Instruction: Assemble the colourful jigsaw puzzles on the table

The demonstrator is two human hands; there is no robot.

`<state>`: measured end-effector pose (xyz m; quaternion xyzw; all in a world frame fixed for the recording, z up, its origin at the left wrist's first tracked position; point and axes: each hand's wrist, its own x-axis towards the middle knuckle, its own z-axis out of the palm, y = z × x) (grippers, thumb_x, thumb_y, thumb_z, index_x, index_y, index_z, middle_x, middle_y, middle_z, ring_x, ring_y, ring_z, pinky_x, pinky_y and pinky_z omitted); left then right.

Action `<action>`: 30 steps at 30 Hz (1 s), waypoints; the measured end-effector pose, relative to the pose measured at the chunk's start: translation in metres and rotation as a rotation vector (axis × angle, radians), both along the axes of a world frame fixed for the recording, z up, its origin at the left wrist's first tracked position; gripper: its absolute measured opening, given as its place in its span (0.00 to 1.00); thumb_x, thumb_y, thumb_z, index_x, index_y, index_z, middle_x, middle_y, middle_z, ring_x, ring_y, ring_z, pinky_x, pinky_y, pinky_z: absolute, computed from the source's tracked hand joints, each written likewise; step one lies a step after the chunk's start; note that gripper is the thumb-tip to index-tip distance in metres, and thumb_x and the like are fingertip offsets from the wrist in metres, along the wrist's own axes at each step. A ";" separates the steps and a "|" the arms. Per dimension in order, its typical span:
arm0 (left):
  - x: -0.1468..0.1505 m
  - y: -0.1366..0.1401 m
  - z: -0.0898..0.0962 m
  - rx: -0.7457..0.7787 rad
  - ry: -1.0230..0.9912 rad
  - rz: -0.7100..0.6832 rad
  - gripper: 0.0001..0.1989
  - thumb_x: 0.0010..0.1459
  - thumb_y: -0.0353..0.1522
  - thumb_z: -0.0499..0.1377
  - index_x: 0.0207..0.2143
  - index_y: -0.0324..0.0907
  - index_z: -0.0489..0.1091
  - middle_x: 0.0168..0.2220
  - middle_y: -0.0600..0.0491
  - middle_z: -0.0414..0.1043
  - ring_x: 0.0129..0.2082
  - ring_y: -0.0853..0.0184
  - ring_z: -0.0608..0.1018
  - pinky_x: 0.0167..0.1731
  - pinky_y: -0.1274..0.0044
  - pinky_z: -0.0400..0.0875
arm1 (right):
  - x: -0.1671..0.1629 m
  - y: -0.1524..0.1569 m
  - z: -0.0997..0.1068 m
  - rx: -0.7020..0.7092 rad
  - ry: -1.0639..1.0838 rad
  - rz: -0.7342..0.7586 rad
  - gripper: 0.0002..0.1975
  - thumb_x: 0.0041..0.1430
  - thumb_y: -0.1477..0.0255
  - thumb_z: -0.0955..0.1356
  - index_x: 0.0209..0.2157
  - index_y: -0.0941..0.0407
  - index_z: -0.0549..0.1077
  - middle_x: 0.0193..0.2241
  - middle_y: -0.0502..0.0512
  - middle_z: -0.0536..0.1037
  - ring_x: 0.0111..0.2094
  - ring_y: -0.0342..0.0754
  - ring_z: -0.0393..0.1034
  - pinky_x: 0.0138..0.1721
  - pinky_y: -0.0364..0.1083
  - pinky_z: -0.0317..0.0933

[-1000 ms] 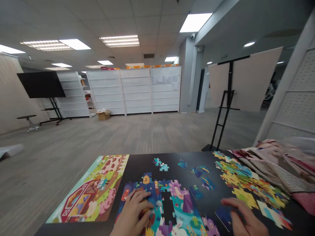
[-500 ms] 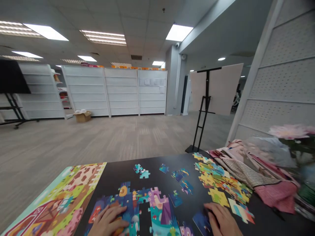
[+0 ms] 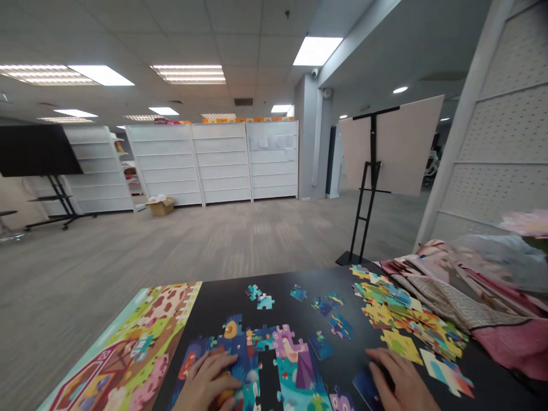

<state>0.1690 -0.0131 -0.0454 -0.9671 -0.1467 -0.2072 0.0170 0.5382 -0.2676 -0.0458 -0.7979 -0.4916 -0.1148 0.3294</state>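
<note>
My left hand (image 3: 209, 381) lies with its fingers spread over the left part of a partly joined jigsaw puzzle (image 3: 293, 374). This puzzle is mostly dark blue, teal and purple, with a dark gap down its middle. To the right, my right hand (image 3: 400, 381) rests on the table with thumb and forefinger apart. Beside its thumb lies a dark blue puzzle piece (image 3: 363, 389); whether they touch I cannot tell. A purple piece (image 3: 341, 399) sits at the puzzle's lower right. Several loose blue pieces (image 3: 322, 345) are spread beyond it.
A finished-looking farm puzzle (image 3: 141, 342) covers the table's left side. At right lie a heap of yellow and green pieces (image 3: 402, 311) and a pink cloth bag (image 3: 492, 319). Past the black table (image 3: 240, 282) stand an easel (image 3: 366, 205) and white shelves (image 3: 218, 165).
The view has turned slightly left, so everything sits further right in the picture. Both hands keep nearly the same places on the puzzle and table.
</note>
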 end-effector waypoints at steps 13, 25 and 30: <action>0.005 0.002 -0.006 -0.226 0.070 0.051 0.16 0.57 0.33 0.65 0.46 0.62 0.76 0.56 0.59 0.74 0.55 0.54 0.76 0.57 0.56 0.68 | -0.073 0.243 0.053 -0.349 0.203 0.312 0.15 0.64 0.64 0.70 0.47 0.58 0.74 0.48 0.57 0.76 0.49 0.53 0.72 0.51 0.57 0.66; -0.001 -0.035 0.045 -0.490 -0.018 0.139 0.14 0.60 0.30 0.59 0.45 0.57 0.76 0.58 0.57 0.70 0.61 0.57 0.68 0.63 0.55 0.56 | -0.104 0.153 0.069 -0.341 0.381 0.677 0.14 0.63 0.72 0.63 0.46 0.49 0.77 0.38 0.49 0.78 0.37 0.46 0.72 0.40 0.43 0.63; 0.000 -0.036 0.042 -0.482 -0.028 0.146 0.14 0.59 0.29 0.59 0.44 0.56 0.77 0.58 0.57 0.70 0.60 0.57 0.68 0.63 0.56 0.57 | -0.125 0.119 0.064 -0.359 0.488 0.657 0.14 0.56 0.75 0.66 0.43 0.52 0.79 0.36 0.51 0.81 0.37 0.49 0.73 0.40 0.44 0.63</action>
